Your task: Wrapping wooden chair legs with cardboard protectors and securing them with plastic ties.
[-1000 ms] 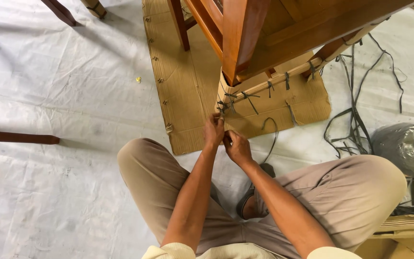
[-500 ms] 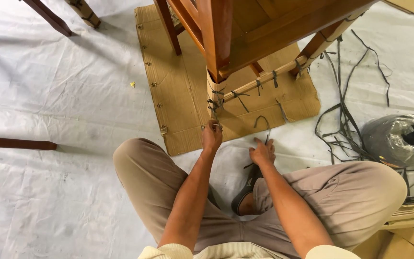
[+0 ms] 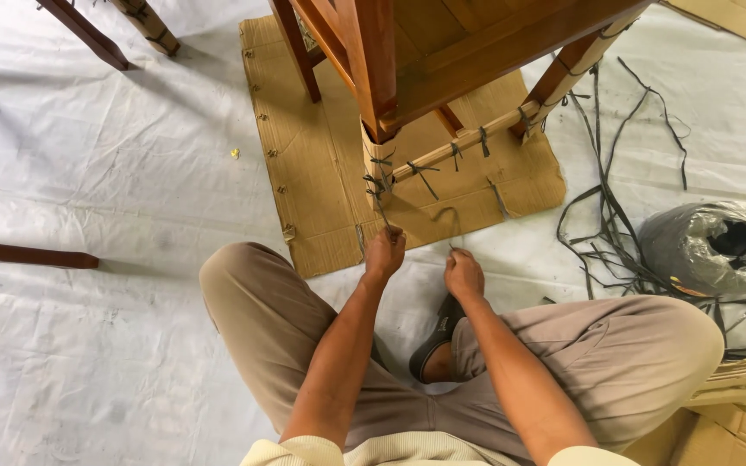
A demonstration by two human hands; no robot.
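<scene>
The person sat on the white floor sheet (image 3: 88, 173), knees spread, at the lower centre of the frame. The left hand (image 3: 385, 252) was closed on the end of a dark strap (image 3: 379, 200) running up to the cardboard-wrapped chair leg (image 3: 378, 164) just above it. The right hand (image 3: 463, 274) was closed on another strap piece (image 3: 452, 217) that looped up over the flat cardboard sheet (image 3: 321, 164) under the chair. More ties crossed the wrapped rung (image 3: 459, 148) running toward the upper right.

Judging from this, the strap in the left hand looked taut, so a hard pull could tear the cardboard wrap or drag the ties down the leg. The grip sat near the strap's very end, so it might slip free and the knot loosen. The loose tangle of straps (image 3: 623, 233) beside the wrapped spool (image 3: 714, 246) at the right lay close to the right knee and could catch if that leg shifted.
</scene>
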